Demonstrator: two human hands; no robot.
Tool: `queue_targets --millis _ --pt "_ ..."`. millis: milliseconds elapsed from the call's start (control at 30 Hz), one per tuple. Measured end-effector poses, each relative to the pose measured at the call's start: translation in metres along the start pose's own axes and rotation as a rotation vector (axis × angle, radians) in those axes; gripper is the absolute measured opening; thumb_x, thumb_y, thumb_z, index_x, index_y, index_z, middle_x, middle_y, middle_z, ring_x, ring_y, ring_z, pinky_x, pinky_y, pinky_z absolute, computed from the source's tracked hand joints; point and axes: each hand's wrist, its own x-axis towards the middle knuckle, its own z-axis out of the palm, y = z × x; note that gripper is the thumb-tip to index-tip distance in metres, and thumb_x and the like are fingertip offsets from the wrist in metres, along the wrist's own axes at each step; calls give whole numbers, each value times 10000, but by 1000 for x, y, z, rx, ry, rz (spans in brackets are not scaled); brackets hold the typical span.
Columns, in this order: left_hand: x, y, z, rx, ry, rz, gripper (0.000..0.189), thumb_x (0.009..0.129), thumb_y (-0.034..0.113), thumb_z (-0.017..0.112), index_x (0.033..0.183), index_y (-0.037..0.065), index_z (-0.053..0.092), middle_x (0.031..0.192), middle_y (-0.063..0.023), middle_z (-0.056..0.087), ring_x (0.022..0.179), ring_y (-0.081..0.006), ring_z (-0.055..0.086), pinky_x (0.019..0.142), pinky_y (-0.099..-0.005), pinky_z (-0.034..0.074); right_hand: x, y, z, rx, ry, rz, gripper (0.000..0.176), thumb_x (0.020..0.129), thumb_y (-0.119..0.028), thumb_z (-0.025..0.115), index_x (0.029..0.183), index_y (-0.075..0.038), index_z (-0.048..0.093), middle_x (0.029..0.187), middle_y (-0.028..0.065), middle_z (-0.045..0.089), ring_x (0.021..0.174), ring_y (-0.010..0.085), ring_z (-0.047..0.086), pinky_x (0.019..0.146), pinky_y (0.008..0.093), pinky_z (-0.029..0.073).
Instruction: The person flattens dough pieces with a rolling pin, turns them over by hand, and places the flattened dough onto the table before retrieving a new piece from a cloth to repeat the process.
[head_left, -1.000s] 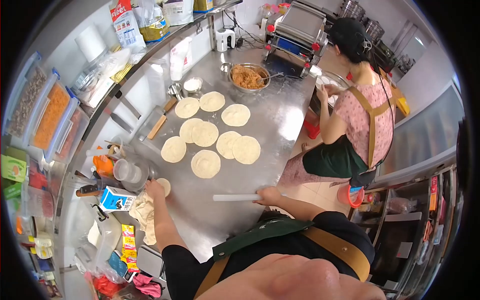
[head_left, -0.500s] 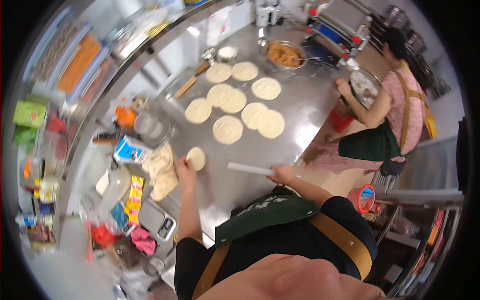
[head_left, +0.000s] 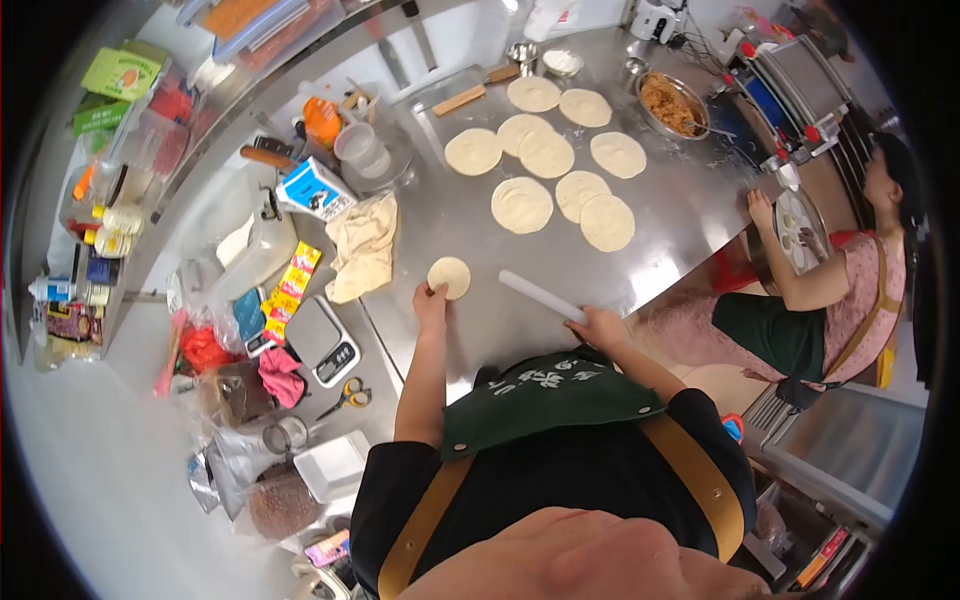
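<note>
My left hand pinches a small pale round dough disc; my right hand grips a white rolling pin. Upper right, a steel bowl holds orange-brown filling.

Dough disc: moved away from the pale crumpled heap by the left hand. It is now laid flat on the steel table, clear of the heap, and touched at its near edge.

Rolling pin: brought nearer the disc in the right hand and turned to a slant.

View: swung, with scissors newly taken in.
</note>
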Motion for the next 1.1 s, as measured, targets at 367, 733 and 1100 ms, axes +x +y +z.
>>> queue_targets --millis 367,733,1100 --pt "-8 -16 -7 -50 57 50 139 848 51 637 961 -26 613 764 -16 588 649 -90 510 582 -249 421 25 -21 3 130 -59 -34 606 820 -565 629 1102 -29 634 839 215 679 819 389 659 719 464 513" --pt "-4 16 -10 -58 100 -91 298 811 199 769 953 -29 639 773 -30 636 621 -83 550 531 -223 443 192 -149 56 682 23 -451 698 843 -131 615 1420 60 271 1400 274 378 1321 392 364 1111 431 303" --pt "2 14 -7 -9 178 -189 273 793 232 797 806 1 651 691 -34 636 561 -80 553 479 -211 430 320 -221 34 359 226 -497 482 822 -93 598 1255 73 468 1162 264 559 1090 395 537 915 467 459"
